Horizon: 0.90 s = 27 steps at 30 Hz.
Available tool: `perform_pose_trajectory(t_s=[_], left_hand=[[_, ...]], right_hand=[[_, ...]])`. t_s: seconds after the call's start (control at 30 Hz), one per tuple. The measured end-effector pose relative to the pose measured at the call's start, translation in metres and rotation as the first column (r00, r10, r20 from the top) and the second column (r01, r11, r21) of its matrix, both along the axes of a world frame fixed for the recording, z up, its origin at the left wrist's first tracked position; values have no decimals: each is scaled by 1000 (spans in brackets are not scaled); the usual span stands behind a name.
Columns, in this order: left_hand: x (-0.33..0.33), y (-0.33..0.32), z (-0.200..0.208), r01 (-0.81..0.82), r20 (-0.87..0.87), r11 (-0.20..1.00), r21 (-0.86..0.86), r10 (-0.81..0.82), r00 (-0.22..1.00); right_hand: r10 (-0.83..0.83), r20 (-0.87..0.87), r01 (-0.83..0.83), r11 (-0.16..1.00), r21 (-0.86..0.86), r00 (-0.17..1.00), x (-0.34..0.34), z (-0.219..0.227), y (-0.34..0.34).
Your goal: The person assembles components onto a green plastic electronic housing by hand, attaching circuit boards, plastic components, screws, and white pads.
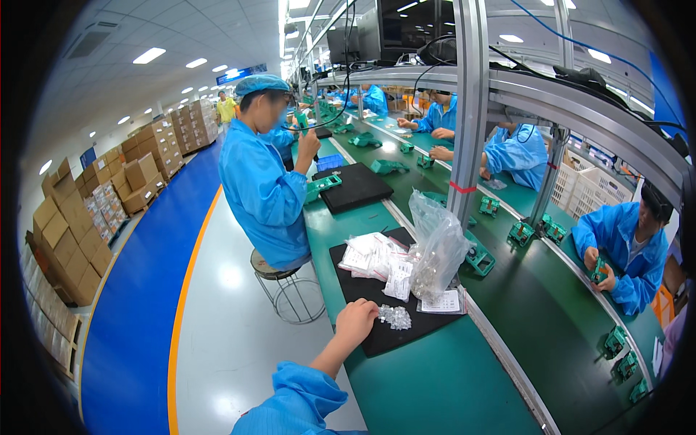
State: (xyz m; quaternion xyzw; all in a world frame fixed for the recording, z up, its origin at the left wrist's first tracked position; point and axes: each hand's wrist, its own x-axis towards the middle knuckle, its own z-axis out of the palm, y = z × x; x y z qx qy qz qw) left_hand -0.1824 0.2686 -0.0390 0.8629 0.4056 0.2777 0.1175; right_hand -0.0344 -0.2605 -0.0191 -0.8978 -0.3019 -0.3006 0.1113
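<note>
L hand (355, 321), in a blue sleeve (299, 395), reaches in over the L edge of the black mat (378, 345). Fingers bent and drawn close, tips at L edge of a small heap of clear pcs (396, 317); whether a pc is pinched, cannot tell. R hand out of view, state cannot be told.

Clear pcs lie loose on near part of mat, approx. mid-width. Mat lies on green bench (428, 388). Behind the heap, on same mat: white pkts (371, 254), overlapping, printed labels. To their R, large clear bag (437, 250), upright, crumpled at top, small parts visible in its lower half. Labelled pkt (439, 301) lies flat in front of bag, R side of mat. Green housing (479, 255) just R of bag, past the metal strip (500, 344).

Farther along bench: second black mat (359, 190), w/ a green housing (321, 188) at its L edge, and blue tray (331, 162) beyond. Co-worker (261, 174) there, blue smock & cap, one hand raised w/ a green part (302, 120). Stool (279, 272) below.

Opp. side, far R: co-worker (629, 246), both hands on a green unit (599, 271).
</note>
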Motion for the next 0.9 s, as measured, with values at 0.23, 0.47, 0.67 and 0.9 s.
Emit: perform_pose_trajectory(t_s=[0.23,0.47,0.67,0.9], left_hand=[[23,-19,11,2,281,999,54,-17,959],[42,-163,35,805,638,234,-546,-506,580],[46,-246,31,641,839,-542,-544,-335,428],[41,-260,10,321,740,-769,-553,-275,614]], right_hand=[[87,-194,-60,989,137,977,-28,-11,46],[480,-408,-348,867,356,777,-59,33,115],[687,-307,-482,698,529,658,-64,41,122],[696,-459,-401,705,585,553,-67,32,102]])
